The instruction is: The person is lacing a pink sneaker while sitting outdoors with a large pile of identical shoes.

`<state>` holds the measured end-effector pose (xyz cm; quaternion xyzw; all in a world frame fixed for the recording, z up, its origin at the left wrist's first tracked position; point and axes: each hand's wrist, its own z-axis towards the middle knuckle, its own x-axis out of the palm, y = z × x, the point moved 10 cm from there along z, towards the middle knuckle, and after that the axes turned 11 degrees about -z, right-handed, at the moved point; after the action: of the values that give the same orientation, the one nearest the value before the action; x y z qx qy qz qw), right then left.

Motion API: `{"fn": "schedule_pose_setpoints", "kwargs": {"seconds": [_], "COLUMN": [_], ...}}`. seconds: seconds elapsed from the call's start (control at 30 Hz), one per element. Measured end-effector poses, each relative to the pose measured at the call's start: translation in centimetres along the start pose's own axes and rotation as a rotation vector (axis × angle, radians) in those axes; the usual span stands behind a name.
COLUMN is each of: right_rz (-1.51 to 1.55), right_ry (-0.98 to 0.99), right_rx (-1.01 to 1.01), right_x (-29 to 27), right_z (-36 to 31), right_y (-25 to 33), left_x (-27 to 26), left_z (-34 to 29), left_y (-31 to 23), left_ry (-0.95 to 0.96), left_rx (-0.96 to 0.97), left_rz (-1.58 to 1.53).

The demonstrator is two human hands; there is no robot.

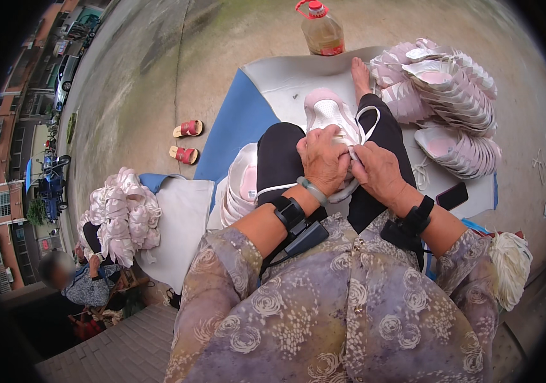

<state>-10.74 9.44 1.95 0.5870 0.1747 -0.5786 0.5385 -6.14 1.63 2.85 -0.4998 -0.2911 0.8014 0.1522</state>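
Observation:
Between my knees rests a white and pink sneaker upper [328,115], its toe pointing away from me. My left hand [324,159] is closed over its left side, with fingers bent at the eyelet area. From the right, my right hand [381,173] pinches at the lacing close to the left fingertips. A white shoelace [373,121] loops up from the eyelets beside my right knee. The fingers hide exactly where the lace passes through. One lace end also stretches out to the left of my left wrist.
Stacked shoe uppers [455,96] lie at the right, and more [240,191] sit by my left knee. A phone [451,196], a bundle of white laces [511,268], a red-capped jug [323,32] and red sandals [187,129] surround me. Another person [91,284] sits at far left.

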Motion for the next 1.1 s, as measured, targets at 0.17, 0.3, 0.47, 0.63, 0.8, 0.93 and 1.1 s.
{"fn": "schedule_pose_setpoints", "kwargs": {"seconds": [0.17,0.3,0.47,0.63,0.8,0.93,1.1], "right_rz": [0.084,0.206,0.172,0.232,0.316,0.273,0.334], "right_ry": [0.005,0.062,0.049,0.071,0.053,0.019,0.027], "right_rx": [0.025,0.109,0.080,0.108,0.127,0.102,0.195], "right_x": [-0.3,-0.6,0.0,0.2,0.3,-0.3,0.0], "right_z": [0.1,-0.1,-0.5,-0.4,-0.3,-0.6,-0.3], "right_y": [-0.4,-0.8,-1.5,-1.6,-1.6,-1.2,-2.0], "left_x": [0.0,-2.0,-8.4,-17.0,-17.5,-14.1,-9.0], "left_z": [0.3,0.0,-3.7,-13.5,-17.7,-11.3,-5.3], "left_y": [0.1,-1.1,1.9,12.7,15.7,9.4,3.8], "left_ry": [0.010,0.100,0.181,0.160,0.254,0.165,0.132], "left_rx": [-0.037,-0.029,-0.075,-0.332,-0.478,-0.251,-0.055], "left_rz": [-0.080,0.025,0.115,0.477,0.390,0.258,0.092]}}
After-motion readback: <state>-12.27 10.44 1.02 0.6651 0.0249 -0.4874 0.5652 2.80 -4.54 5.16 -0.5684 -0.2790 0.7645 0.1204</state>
